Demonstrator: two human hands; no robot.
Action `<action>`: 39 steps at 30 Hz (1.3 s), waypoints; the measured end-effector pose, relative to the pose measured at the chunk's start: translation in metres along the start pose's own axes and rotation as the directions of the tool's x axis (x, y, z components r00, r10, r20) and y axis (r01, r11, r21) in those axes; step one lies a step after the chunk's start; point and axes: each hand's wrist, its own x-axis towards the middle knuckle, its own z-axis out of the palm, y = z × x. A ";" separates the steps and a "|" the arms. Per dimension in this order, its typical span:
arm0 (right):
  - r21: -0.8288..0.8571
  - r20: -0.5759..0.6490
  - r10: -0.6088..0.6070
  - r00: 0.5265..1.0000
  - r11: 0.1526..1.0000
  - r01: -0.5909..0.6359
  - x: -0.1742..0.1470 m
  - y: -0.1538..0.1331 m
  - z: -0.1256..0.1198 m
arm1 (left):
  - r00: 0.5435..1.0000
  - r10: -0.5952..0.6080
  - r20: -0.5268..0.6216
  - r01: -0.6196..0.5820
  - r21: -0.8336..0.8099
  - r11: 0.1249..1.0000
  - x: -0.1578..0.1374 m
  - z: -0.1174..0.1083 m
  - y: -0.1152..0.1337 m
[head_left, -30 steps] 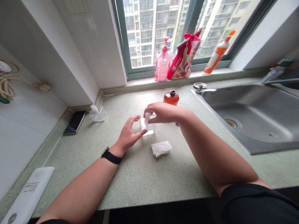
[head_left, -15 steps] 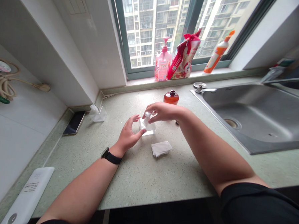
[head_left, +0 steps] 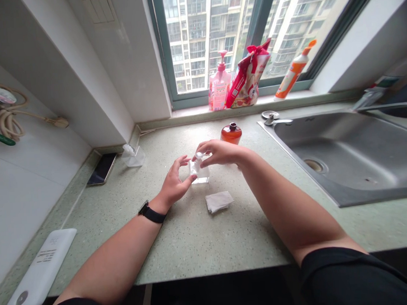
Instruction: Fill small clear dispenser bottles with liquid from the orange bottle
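A small clear bottle point(head_left: 202, 174) with a squarish body stands on the counter between my hands. My right hand point(head_left: 220, 151) comes over it from the right, its thumb and fingers closed round the clear top. On the bottle's left side is my left hand point(head_left: 174, 181), wearing a black watch; its fingers are spread and its thumb tip overlaps the bottle's edge. Whether that thumb presses on it I cannot tell. A folded white tissue point(head_left: 219, 201) lies just in front. Behind my right hand stands an amber bottle point(head_left: 231, 135) with an uncapped neck, its lower part hidden.
A second clear container point(head_left: 134, 157) with white material at its top and a dark phone point(head_left: 102, 168) are at the left. A white power bank-like device point(head_left: 41, 272) lies near the front left. The steel sink point(head_left: 332, 196) is right; a pink pump bottle point(head_left: 219, 90) stands on the windowsill.
The view has shifted very slightly. Both hands keep nearly the same pose around the clear bottle, and the tissue has not moved.
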 end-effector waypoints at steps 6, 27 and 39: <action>0.197 -0.265 0.008 0.964 0.979 0.046 -0.016 0.011 0.037 | 0.999 -0.041 -0.006 0.041 0.005 0.999 0.002 0.000 -0.002; 0.287 -0.526 0.061 0.848 0.952 0.110 -0.019 0.027 0.078 | 1.000 -0.008 -0.019 0.007 -0.013 1.000 0.001 0.001 0.000; 0.513 -0.432 0.164 0.887 0.853 0.092 -0.020 0.026 0.074 | 1.000 -0.002 -0.025 0.002 0.003 1.000 0.001 0.003 -0.002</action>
